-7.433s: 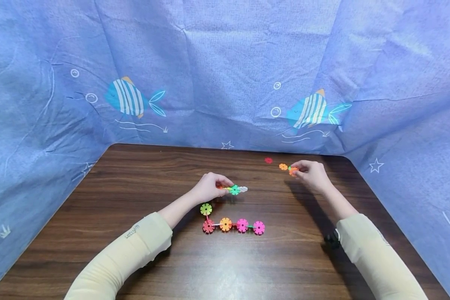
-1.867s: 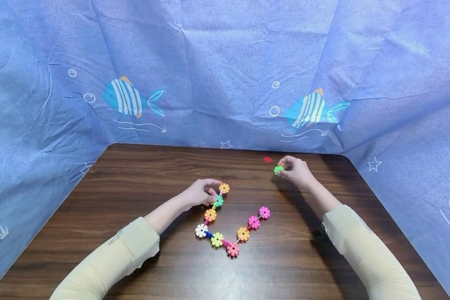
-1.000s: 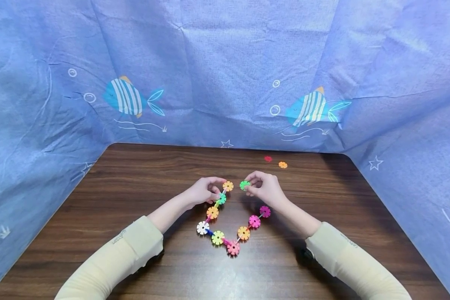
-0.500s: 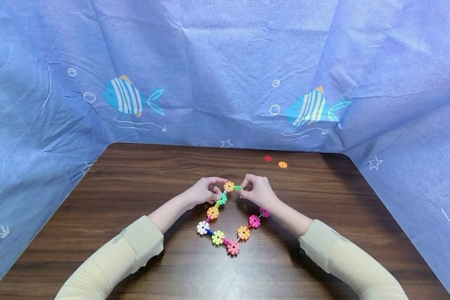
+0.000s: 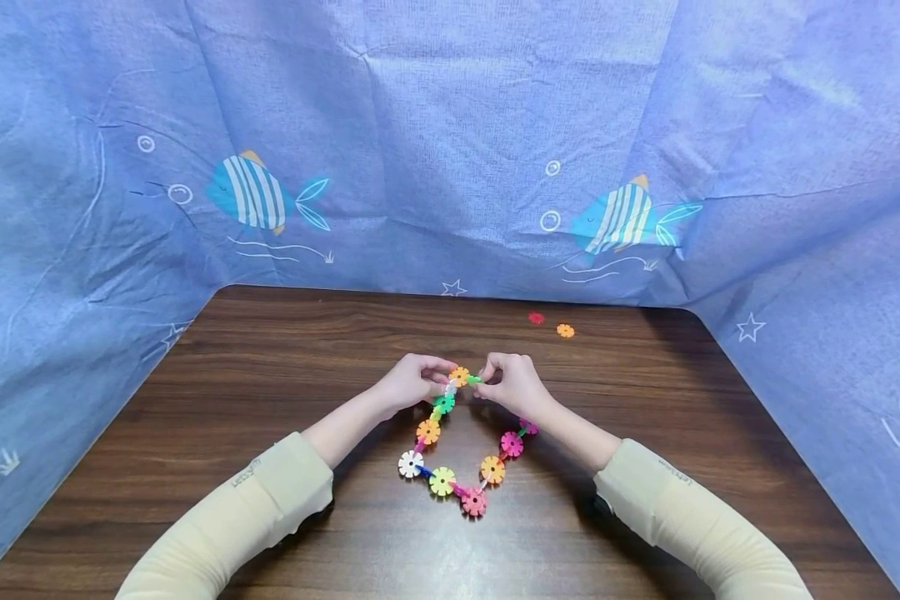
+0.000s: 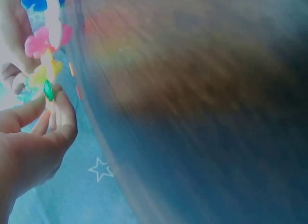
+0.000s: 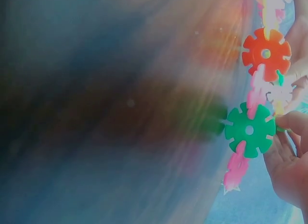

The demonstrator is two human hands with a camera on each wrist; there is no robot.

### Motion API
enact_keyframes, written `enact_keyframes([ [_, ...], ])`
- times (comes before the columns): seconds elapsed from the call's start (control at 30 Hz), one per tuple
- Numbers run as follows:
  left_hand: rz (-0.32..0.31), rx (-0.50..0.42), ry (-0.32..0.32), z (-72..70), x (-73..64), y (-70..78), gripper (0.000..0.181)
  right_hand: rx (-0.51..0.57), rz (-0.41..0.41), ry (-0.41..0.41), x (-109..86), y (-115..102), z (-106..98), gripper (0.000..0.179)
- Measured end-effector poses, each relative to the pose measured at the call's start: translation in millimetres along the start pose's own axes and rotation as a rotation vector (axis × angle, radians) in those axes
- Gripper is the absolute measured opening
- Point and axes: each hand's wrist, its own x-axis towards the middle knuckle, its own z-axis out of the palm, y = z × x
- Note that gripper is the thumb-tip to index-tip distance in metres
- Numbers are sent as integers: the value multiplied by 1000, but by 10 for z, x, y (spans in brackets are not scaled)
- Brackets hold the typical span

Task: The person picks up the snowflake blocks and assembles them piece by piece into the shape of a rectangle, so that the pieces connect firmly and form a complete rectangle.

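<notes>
A chain of notched plastic snowflake discs hangs in a U between both hands in the head view, with a white disc and a pink-red disc at the bottom. My left hand pinches its upper left end, beside an orange disc. My right hand pinches a small green disc, edge-on, against that orange disc's right side. The magenta disc at the chain's other end is partly behind the right wrist. In the left wrist view, the left fingers grip a green disc edge-on.
A loose red disc and a loose orange disc lie near the back edge of the dark wooden table. Behind it hangs a blue curtain printed with fish.
The two chain pieces have become one longer chain. My right hand has brought the green disc left from the back right, turned it edge-on and set it against the orange end disc.
</notes>
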Motion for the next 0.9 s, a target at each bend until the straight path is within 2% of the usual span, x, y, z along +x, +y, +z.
enact_keyframes([
  [0.1, -15, -5, 73, 27, 24, 8, 28, -12, -20, 1, 1, 0, 3, 24],
  [0.13, -13, -13, 97, 32, 61, -33, 25, -16, -29, 5, 3, -1, 5, 24],
  [0.27, -11, -104, 155, 54, 94, -33, 20, -38, -60, 24, 5, -14, 6, 24],
  [0.37, 1, -181, 170, 66, 110, -38, 19, -62, -71, 37, 7, -16, 7, 24],
  [0.5, -9, -238, 191, 70, 110, -23, 19, -89, -100, 46, 24, -15, 6, 24],
  [0.7, -37, -269, 220, 74, 101, 13, 19, -93, -124, 22, 51, -25, -3, 23],
  [0.9, -40, -284, 215, 92, 113, -7, 20, -112, -145, 13, 36, -17, -21, 23],
])
